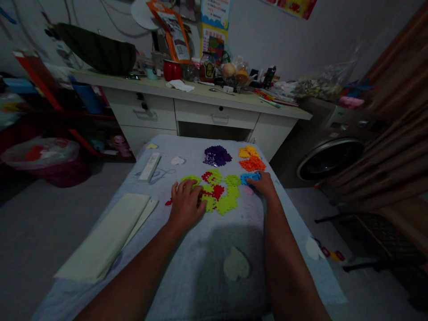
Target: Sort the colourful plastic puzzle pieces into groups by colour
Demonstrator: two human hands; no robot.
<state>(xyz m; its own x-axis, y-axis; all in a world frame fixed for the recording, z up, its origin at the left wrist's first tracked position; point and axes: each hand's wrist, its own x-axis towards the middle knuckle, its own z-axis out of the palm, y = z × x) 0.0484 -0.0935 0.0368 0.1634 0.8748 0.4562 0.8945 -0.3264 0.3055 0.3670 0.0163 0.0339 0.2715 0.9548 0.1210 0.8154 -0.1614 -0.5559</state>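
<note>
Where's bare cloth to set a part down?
Widest: tablecloth between the forearms, nearer than the green pieces. Smaller: between white box and purple pile. Crowded: left hand to right hand, with red pieces, blue pieces; orange pile, yellow pile beyond.

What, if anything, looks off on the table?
Nothing clearly spilled or damaged. Slightly odd: a red piece pokes out beyond the left hand, away from the visible green-and-red cluster; the hand hides whether they connect.

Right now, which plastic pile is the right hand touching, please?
The blue plastic pile, partly under the right hand; the orange pile and the yellow pile lie beyond.
</note>
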